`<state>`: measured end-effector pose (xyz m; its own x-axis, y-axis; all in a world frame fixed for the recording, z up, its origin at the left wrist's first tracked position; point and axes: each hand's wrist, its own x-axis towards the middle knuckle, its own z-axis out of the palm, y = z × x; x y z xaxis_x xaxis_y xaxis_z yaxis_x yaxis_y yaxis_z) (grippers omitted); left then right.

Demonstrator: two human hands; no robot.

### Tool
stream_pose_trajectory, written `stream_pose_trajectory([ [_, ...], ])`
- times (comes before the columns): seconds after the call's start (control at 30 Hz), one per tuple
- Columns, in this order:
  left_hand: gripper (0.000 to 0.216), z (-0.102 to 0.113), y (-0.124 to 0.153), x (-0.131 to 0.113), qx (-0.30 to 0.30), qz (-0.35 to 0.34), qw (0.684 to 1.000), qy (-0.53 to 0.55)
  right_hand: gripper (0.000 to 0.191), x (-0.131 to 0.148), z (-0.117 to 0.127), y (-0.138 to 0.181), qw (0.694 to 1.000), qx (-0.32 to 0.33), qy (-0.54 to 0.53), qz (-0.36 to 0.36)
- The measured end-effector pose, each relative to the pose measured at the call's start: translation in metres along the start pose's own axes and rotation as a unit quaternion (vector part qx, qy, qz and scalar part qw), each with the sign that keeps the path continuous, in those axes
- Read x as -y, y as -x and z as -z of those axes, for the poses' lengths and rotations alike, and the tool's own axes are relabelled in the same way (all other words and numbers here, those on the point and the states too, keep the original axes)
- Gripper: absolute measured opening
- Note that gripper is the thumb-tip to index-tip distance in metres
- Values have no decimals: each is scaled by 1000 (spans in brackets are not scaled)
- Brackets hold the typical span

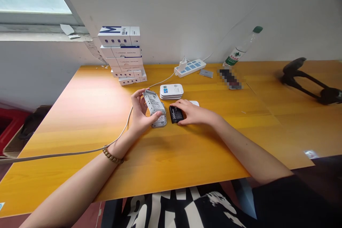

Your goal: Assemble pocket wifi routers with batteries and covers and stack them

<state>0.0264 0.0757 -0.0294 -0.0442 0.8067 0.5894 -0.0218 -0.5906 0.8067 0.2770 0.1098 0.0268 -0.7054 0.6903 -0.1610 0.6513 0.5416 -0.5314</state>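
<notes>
My left hand [140,109] grips a white pocket Wi-Fi router [154,102] by its edges, with the labelled back facing up and the casing open. Below it, a second white router [159,122] lies on the table, touching my left thumb. My right hand [192,112] rests with its fingertips over a black 3000 mAh battery [175,114], which lies flat between my hands. A small white item [195,103] is partly hidden behind my right fingers. A short stack of white routers [171,91] sits just beyond my hands.
A tower of white boxes [120,51] stands at the back of the orange wooden table [80,131]. Along the wall are a white power strip [190,67] and a glass bottle [242,47]. A grey cable [80,153] crosses the table's left side, and a black stand [307,82] lies far right.
</notes>
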Motion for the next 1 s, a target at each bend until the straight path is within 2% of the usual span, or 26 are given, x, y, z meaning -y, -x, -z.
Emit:
stream_pose_trajectory([
  [0.47,81,2,-1,-1,5,10,1000,4,82,0,-3,0,1000,-6,26,3],
  [0.53,81,3,-1,-1,11,12,1000,4,88,1,-4,1,1000,-17,21,4],
  [0.73,87,6,-5,-8,77,10,996,41,116,16,-2,-10,987,-95,-108,76],
  [0.87,81,6,-7,-15,92,-8,995,48,120,30,0,-25,971,-95,-184,121],
  [1.0,79,6,-7,-12,85,9,993,76,118,33,1,-34,961,-104,-221,127],
])
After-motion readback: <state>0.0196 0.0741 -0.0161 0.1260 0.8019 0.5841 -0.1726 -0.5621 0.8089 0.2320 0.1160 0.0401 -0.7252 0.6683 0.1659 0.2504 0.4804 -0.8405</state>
